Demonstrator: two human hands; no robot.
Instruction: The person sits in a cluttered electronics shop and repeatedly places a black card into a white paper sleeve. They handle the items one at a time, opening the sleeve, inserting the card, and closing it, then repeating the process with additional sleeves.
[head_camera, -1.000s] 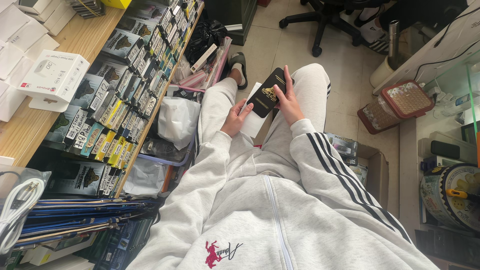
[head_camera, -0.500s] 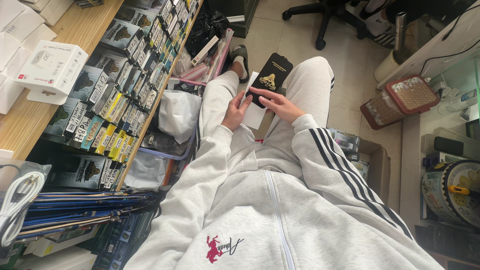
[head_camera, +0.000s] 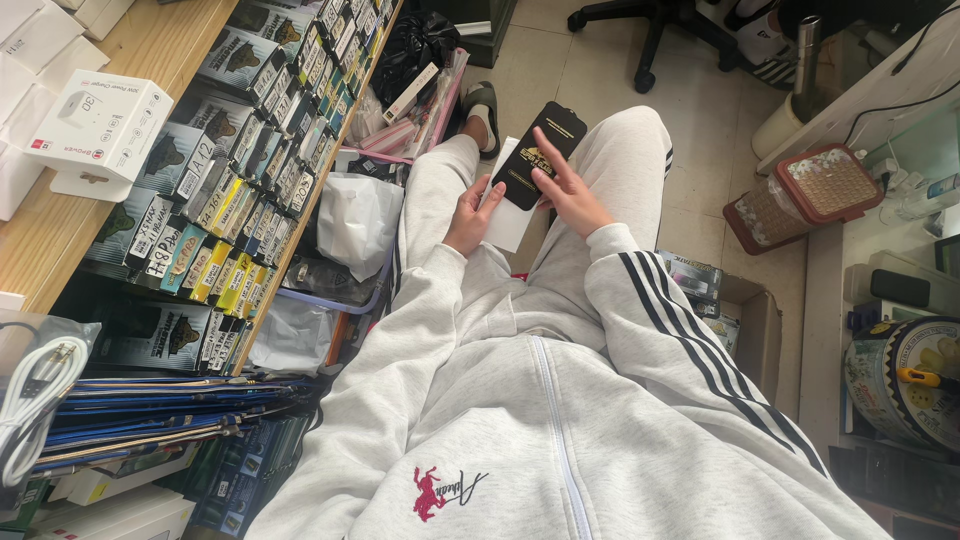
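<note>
While the person is sitting with legs stretched toward twelve o'clock, the left hand (head_camera: 470, 215) is gripping a white sleeve (head_camera: 508, 218) and the right hand (head_camera: 570, 192) is curling around a flat black package (head_camera: 538, 155) with a gold label, both over the lap. At nine o'clock, rows of small black, yellow and green boxes (head_camera: 225, 190) are filling the shelf below a white charger box (head_camera: 98, 130), while a red-lidded clear container (head_camera: 805, 195) is sitting at three o'clock. Compared with half a second ago, the black package is standing more upright, with the right hand now beside it rather than across it.
</note>
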